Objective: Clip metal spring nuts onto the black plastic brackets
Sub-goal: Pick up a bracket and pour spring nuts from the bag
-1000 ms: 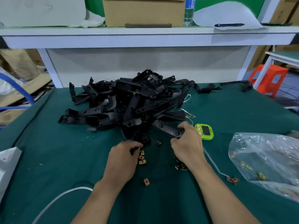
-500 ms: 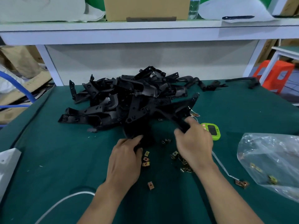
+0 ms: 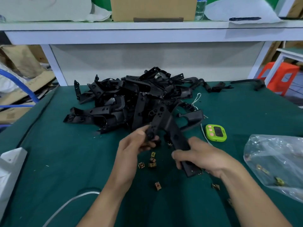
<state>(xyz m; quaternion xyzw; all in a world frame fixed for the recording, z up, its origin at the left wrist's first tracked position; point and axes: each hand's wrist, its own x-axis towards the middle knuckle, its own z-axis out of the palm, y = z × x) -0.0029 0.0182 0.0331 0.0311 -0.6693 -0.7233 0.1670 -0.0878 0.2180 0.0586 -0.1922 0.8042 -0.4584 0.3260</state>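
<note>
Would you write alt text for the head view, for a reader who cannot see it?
Two hands hold a black plastic bracket above a green table: the right hand grips its near end, the left hand pinches the far end. Spring nuts lie below, a pile of brackets behind, a green timer and clear bag at right.

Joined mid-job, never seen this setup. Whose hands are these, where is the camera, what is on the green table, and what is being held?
No machine: a person works bare-handed, and the camera sits on their head, looking forward and down. On the green table lie a pile of black brackets, loose metal nuts, a green timer and a clear bag holding more nuts. Both hands hold one bracket: the right hand grips its near end, the left hand grips a rounded far end.
</note>
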